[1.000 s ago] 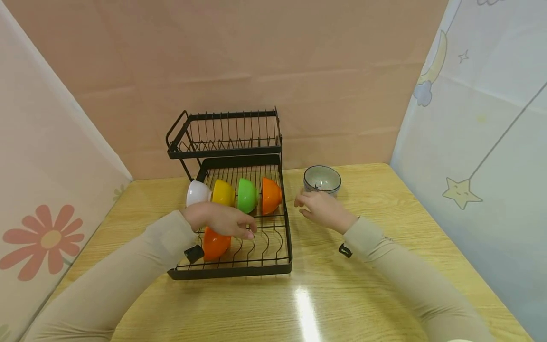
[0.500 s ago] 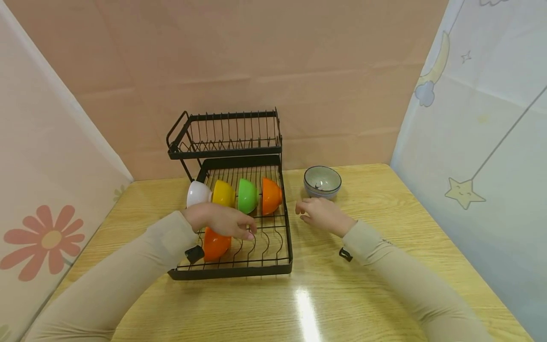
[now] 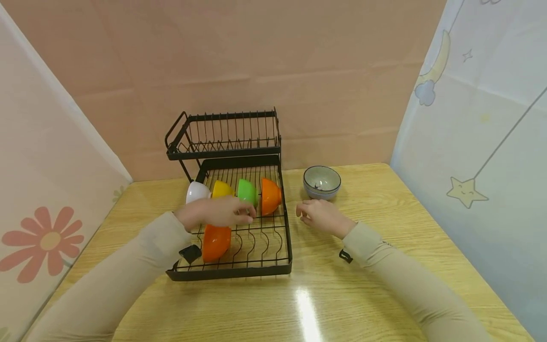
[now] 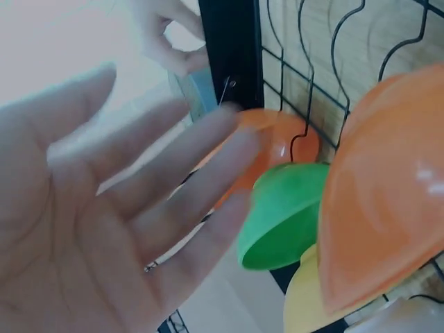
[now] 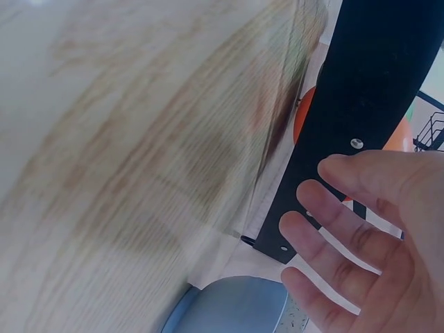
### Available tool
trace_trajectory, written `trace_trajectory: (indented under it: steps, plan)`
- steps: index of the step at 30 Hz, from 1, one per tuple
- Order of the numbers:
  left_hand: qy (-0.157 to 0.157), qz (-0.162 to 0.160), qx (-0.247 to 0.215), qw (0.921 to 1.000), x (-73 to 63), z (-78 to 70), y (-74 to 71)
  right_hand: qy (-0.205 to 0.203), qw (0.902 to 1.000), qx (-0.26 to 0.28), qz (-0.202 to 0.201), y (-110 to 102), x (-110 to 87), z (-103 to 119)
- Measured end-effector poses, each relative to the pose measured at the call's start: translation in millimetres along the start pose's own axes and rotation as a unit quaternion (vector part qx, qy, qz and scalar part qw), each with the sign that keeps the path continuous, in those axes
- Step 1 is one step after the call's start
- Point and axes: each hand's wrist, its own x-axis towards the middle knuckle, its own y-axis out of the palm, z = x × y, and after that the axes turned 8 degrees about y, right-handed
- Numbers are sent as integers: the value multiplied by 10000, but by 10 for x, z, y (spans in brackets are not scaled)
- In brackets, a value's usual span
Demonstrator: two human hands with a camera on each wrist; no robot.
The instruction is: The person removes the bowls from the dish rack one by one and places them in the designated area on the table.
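My left hand [image 3: 220,211] hovers over the lower tier of a black dish rack [image 3: 226,272], fingers loosely extended and holding nothing. In the left wrist view its palm and spread fingers show plainly. Behind it a white bowl [image 3: 198,192], a yellow bowl [image 3: 222,188], a green bowl [image 3: 247,191] and an orange bowl [image 3: 270,196] stand on edge in a row. A second orange bowl [image 3: 216,243] stands nearer the front left. My right hand [image 3: 323,216], relaxed and holding nothing, is just right of the rack, in front of a grey bowl [image 3: 322,182] that seems stacked on another.
The rack's upper tier [image 3: 224,153] rises at the back and holds no dishes. Wooden table [image 3: 342,304] surface extends in front and to the right. A pink backdrop [image 3: 333,95] stands behind, with patterned side panels.
My left hand has risen slightly, away from the front orange bowl toward the back row. My right hand has drawn back a little from the grey bowl.
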Motion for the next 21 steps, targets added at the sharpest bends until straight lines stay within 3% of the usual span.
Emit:
trace_trajectory:
  steps: [3,5,7,10,13,21]
  plan:
    - [-111,-911,29,9958,-29,20,-66,-85,9999,-9,-143,12,7,-5]
    - [-369,-1439,99,9889,-50,37,-99,-125,9997,18,-197,20,13,-7]
    - [-733,-1886,351,9787,-75,59,-115,-129,9997,36,-193,17,18,-5]
    - [-1364,-2280,763,9610,-112,116,-108,-12,9999,82,-86,0,24,0]
    - [-1748,-2323,1069,9508,-160,216,-61,122,9999,69,38,-16,29,5]
    - [-2224,-1966,894,9507,-300,453,134,240,9995,33,190,-13,37,5]
